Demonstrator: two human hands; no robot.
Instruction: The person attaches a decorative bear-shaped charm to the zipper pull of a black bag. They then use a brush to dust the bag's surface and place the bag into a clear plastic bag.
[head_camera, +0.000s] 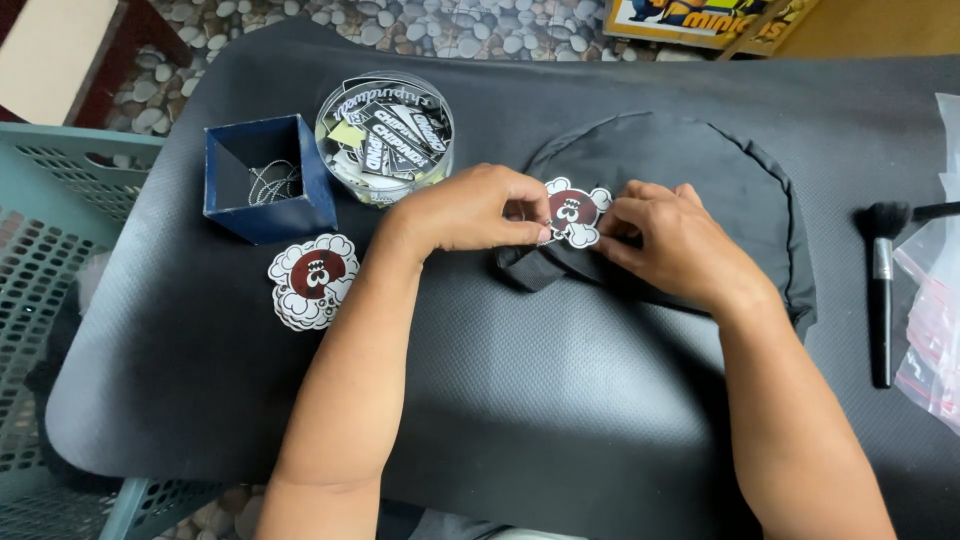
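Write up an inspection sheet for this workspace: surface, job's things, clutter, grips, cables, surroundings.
Surface: dark textured mat over the table.
Job's things: cloud-shaped sticker with a maroon centre, held on a black fabric piece.
Clutter: stack of matching stickers; blue square box with a thin chain inside; round clear tub of black labels; black brush; clear plastic bags.
Grips: left hand and right hand both pinch the sticker's edges.
Cables: nothing seen.
Surroundings: teal perforated crate; pebble-pattern floor.
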